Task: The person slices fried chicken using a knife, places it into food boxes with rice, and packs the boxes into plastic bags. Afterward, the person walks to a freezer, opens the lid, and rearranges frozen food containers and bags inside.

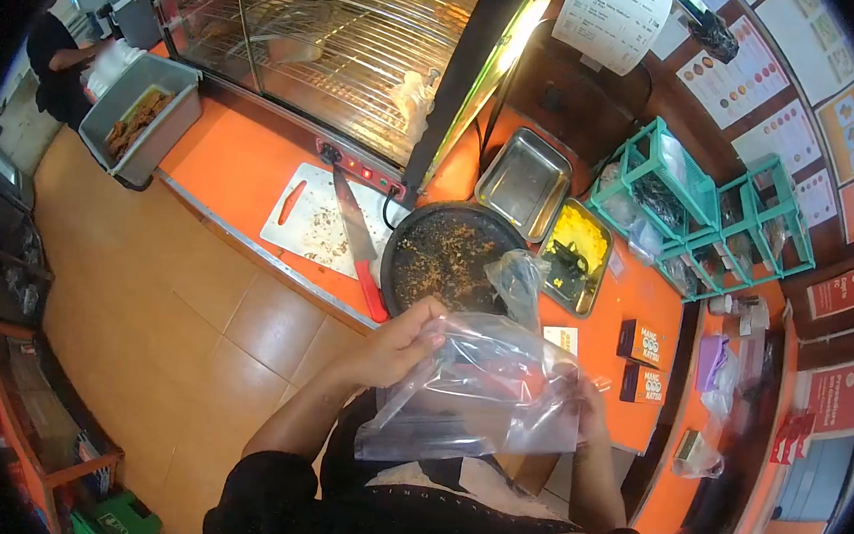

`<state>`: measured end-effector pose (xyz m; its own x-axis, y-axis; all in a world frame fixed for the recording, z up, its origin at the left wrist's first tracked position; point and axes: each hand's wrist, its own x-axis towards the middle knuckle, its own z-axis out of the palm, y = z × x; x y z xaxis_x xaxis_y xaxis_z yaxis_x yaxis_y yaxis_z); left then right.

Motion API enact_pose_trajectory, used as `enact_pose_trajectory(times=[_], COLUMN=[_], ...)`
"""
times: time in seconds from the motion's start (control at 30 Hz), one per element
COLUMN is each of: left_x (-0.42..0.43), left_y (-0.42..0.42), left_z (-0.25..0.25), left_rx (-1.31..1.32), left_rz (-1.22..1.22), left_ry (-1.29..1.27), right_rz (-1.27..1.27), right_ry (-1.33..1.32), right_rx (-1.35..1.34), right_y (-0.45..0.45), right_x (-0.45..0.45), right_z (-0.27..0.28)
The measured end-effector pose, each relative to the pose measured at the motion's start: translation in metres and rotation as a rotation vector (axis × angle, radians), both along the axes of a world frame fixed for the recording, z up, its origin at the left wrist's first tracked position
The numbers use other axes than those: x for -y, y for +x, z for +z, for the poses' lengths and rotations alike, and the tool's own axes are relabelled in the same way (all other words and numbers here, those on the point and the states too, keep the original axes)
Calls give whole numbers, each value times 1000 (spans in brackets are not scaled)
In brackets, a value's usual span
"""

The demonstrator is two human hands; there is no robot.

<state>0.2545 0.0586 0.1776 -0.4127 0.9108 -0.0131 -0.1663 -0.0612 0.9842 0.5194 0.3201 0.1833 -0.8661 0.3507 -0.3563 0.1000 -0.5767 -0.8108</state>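
A large clear plastic bag [470, 416] is stretched between my two hands, in front of my body and over the counter's edge. My left hand [403, 348] pinches its upper left edge between thumb and fingers. On the other side, my right hand [591, 412] grips the bag's right edge, partly seen through the film. Just beyond the bag lies a round dark pan [412, 228] strewn with brown crumbs. A crumpled clear bag [518, 282] rests at the pan's right rim. Left of the pan, a red-handled knife [358, 229] lies across a white cutting board [284, 233].
A lit glass warming cabinet [355, 156] stands behind. Right of the pan are an empty steel tray [483, 186], a tray of yellow food [578, 229], small black-and-orange boxes [647, 345] and green baskets [651, 224]. A grey bin [181, 107] and another person [57, 62] are far left.
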Motion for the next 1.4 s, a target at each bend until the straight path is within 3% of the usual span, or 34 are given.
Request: enact_pose_trajectory(times=[0.03, 0.13, 0.17, 0.27, 0.3, 0.37, 0.43, 0.5, 0.53, 0.6, 0.63, 0.67, 0.7, 0.73, 0.8, 0.83, 0.9, 0.97, 1.0, 1.07, 1.1, 1.17, 1.2, 1.27, 1.4], left_x=[0, 0, -3, -19, -29, -44, -52, -59, -68, -87, -92, -97, -99, -95, -80, -74, -64, -63, -64, -72, -59, -56, -55, -82, -138], left_y=[-2, -15, -18, -16, -8, 10, 34, 70, 85, 109, 106, 103, 103, 97, 74, 65, 63, 73, 76, 81, 84, 104, 108, 140, 125], left_z=[-1, 10, 8, 3, 4, 7, 19, 43, 54, 36, 37, 35, 28, 29, 36, 44, 30, 0, 1, 4, 38, 55, 80, 67, 34], left_rx=[-106, 0, 3, -203, -466, -725, -565, -657, -683, -702, -616, -530, -543, -538, -524, -565, -553, -448, -453, -668, -752, -596, -478, -538, -566], left_rz=[-10, -114, -112, -36, 293, 623, 647, 133, 87, 80, 0, -78, 70, 66, 194, 375, 346, 244, 243, 668, 683, 395, 97, -45, 29], left_ry=[-26, -216, -214, -109, -54, 14, 234, 114, 197, 116, 130, 146, 311, 315, 258, 326, 251, 42, 39, 189, 225, 757, 806, 494, 363], right_rz=[-55, -140, -178, -139, -144, -240, -332, -165, -167, -367, -292, -294, -303, -314, -384, -460, -536, -759, -760, -763, -736, -644, -553, -455, -299], right_ry=[144, 169, 231, 289, 349, 366, 384, 355, 356, 59, -116, -108, -63, -21, 51, 233, 415, 339, 333, 494, 571, 684, 792, 839, 546], right_rx=[293, 198, 72, 117, 103, 114, 128, 114, 122, 162, 48, 45, 73, 100, 172, 324, 480, 227, 225, 328, 375, 446, 510, 372, 403], right_y=[4, -5, 22, 20, 31, 16, 5, 4, -1, -15, -11, -13, -13, -13, 22, 46, 58, 42, 33, 12, 2, -3, -7, -30, -41], right_x=[-4, -4, -32, -11, -21, 0, 21, 39, 53, 75, 68, 67, 69, 72, 32, 1, -15, -17, -16, -6, 3, 7, 11, 30, 37], right_z=[12, 30, -10, 21, 6, 22, 30, 30, 31, 31, 38, 44, 54, 62, 16, -8, -12, 11, 19, 45, 63, 62, 61, 67, 97])
